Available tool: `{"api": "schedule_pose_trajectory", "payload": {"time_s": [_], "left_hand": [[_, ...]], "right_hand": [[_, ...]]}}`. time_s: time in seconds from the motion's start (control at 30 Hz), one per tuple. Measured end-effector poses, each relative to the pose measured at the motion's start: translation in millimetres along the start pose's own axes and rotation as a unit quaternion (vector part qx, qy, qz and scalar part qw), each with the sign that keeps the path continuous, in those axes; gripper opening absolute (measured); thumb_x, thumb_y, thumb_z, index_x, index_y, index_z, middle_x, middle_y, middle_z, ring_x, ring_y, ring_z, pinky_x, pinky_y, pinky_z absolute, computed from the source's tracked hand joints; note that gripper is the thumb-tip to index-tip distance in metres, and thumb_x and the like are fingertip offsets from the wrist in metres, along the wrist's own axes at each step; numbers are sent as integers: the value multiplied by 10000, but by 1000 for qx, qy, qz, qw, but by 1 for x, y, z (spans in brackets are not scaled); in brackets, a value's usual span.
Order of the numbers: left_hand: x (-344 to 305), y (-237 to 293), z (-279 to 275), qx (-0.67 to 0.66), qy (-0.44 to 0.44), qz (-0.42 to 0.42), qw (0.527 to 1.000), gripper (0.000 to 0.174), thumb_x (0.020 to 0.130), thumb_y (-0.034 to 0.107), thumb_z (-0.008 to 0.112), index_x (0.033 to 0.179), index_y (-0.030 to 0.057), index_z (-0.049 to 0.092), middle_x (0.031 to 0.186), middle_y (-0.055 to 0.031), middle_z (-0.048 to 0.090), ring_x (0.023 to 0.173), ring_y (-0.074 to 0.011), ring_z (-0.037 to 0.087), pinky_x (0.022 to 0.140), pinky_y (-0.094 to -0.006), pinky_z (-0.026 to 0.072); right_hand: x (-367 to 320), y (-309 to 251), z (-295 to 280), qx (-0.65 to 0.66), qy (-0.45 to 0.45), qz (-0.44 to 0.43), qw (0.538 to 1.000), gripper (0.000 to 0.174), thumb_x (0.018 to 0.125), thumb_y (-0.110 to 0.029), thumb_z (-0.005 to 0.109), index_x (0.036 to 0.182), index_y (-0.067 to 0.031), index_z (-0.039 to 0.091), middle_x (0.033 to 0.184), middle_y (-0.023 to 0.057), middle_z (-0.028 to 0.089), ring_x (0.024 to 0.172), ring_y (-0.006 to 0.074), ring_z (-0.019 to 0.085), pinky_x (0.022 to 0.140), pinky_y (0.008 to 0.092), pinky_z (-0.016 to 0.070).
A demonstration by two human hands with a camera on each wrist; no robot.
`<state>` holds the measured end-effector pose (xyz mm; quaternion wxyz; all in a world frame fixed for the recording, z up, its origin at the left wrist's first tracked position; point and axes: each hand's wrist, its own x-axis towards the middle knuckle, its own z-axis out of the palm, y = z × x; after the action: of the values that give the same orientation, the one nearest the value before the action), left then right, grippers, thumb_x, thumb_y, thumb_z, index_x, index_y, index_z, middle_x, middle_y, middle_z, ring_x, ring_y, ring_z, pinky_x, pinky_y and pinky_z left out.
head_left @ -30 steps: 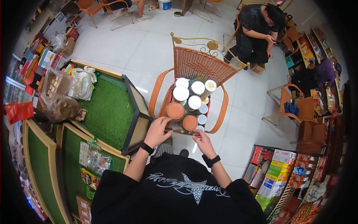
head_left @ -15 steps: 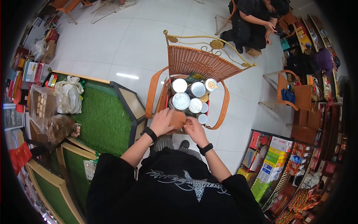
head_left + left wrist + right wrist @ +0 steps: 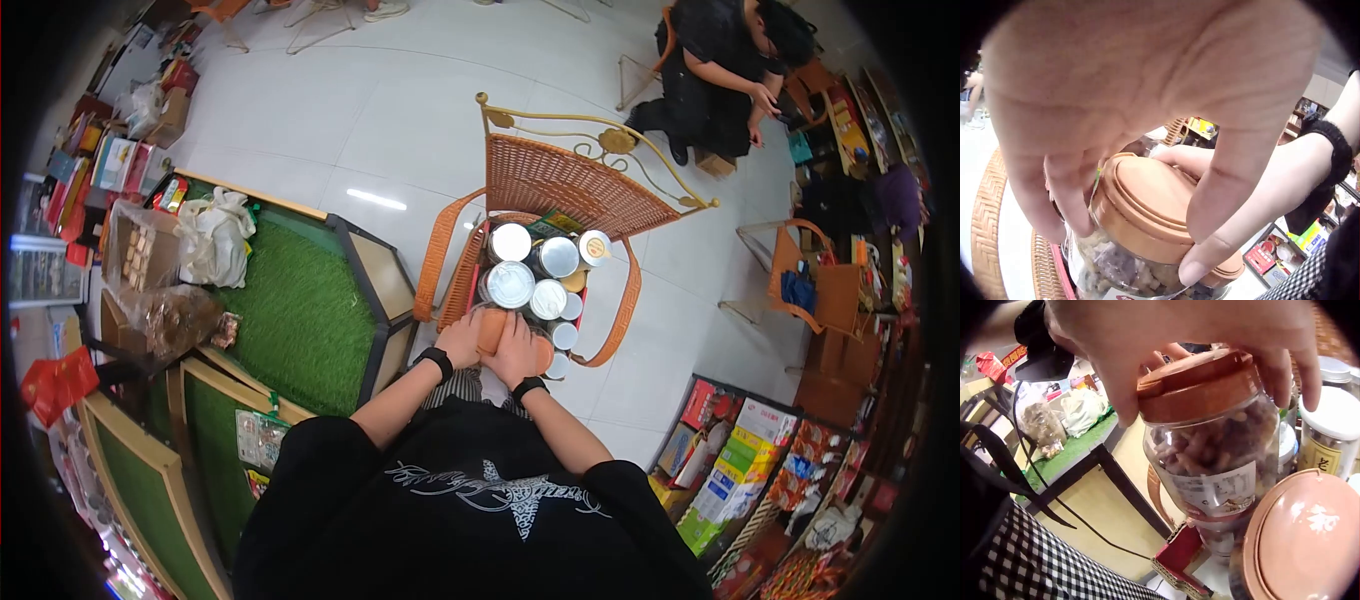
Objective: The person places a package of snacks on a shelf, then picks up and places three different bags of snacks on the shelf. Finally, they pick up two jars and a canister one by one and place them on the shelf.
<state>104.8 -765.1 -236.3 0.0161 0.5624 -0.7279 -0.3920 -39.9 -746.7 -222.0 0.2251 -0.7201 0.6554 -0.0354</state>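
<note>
A clear jar (image 3: 1210, 450) with an orange-brown lid (image 3: 1154, 194) stands tilted at the near side of a red-edged box (image 3: 1179, 550) on a wicker chair (image 3: 570, 180). My left hand (image 3: 460, 340) curls its fingers and thumb around the lid from the left. From the right, my right hand (image 3: 515, 352) grips the same lid, its fingers on the far side and thumb on the near side. Dark, chunky pieces show through the jar wall. Beside it is a second orange-lidded jar (image 3: 1307, 537). Behind are several jars with white or silver lids (image 3: 510, 284).
Green turf (image 3: 300, 300) lines a framed stand at the left, holding a white plastic bag (image 3: 215, 238) and wrapped goods. The chair's armrests (image 3: 622, 305) flank the jars. A seated person (image 3: 715, 80) is at the upper right; stacked boxes (image 3: 740, 450) stand at the lower right.
Both hands have come together around one orange-lidded jar, the right hand moving over its lid from the side. The head view has shifted, placing the chair farther right than half a second ago.
</note>
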Motion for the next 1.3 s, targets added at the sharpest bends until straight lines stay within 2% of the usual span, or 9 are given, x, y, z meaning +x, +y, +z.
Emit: {"api": "schedule_pose_trajectory", "payload": {"time_s": [0.23,0.33,0.43,0.7,0.83,0.93,1.07,1.2,1.3], "left_hand": [[-24,8,-1,-43,60,-65,995,626,702,203,609,1252,45,354,1031,-213,541,951,-372,544,807,-431,449],[-70,30,-6,-10,180,-57,982,745,642,217,674,1296,101,338,1051,-198,538,982,-355,531,835,-424,438],[-122,57,2,-110,183,-100,972,950,592,223,728,1369,77,202,1287,-210,393,1183,-350,396,1004,-394,331],[-219,208,46,-283,494,-128,812,1124,492,257,836,1377,51,175,1332,-184,346,1232,-310,362,1034,-377,290],[-251,269,50,-386,583,-64,712,1073,526,182,836,1370,31,192,1356,-133,325,1267,-228,316,1046,-360,261],[-272,292,57,-378,628,-33,680,1088,519,198,845,1373,31,193,1364,-134,314,1269,-227,314,1046,-357,258],[-306,326,67,-388,651,-60,650,1077,547,251,835,1387,59,189,1370,-127,308,1266,-234,320,1006,-379,317],[-340,339,92,-359,682,-96,630,1057,555,267,833,1386,77,209,1358,-127,321,1249,-242,342,965,-384,361],[-371,360,110,-319,717,-157,599,1046,547,281,839,1378,82,236,1332,-129,344,1215,-246,378,939,-378,383]], "right_hand": [[1,8,-19,65,6,-154,986,866,504,-316,770,1193,13,361,1081,168,475,993,334,478,824,414,416],[0,11,-44,113,-26,-254,960,864,496,-349,775,1178,4,379,1048,187,492,984,352,478,833,405,413],[-10,6,-89,167,-81,-388,903,849,486,-351,781,1173,-20,405,1063,173,495,996,351,472,859,404,405],[-81,-14,-203,195,-98,-635,741,960,468,-402,792,1245,-2,394,1083,156,513,988,328,487,853,406,409],[-115,-27,-243,268,-206,-647,684,1004,513,-342,842,1296,14,324,1230,183,466,1097,308,472,929,388,383],[-131,-27,-246,424,-334,-594,597,1009,532,-313,848,1306,23,295,1281,197,425,1174,300,435,976,386,353],[-137,-31,-252,382,-355,-663,537,977,532,-325,848,1297,3,335,1316,215,380,1193,320,422,986,401,345],[-176,-44,-263,292,-303,-712,563,900,582,-364,804,1293,-6,384,1290,226,406,1170,329,436,960,403,363],[-209,-44,-245,310,-358,-685,554,900,601,-359,794,1298,17,367,1273,227,429,1158,323,447,948,395,375]]}}
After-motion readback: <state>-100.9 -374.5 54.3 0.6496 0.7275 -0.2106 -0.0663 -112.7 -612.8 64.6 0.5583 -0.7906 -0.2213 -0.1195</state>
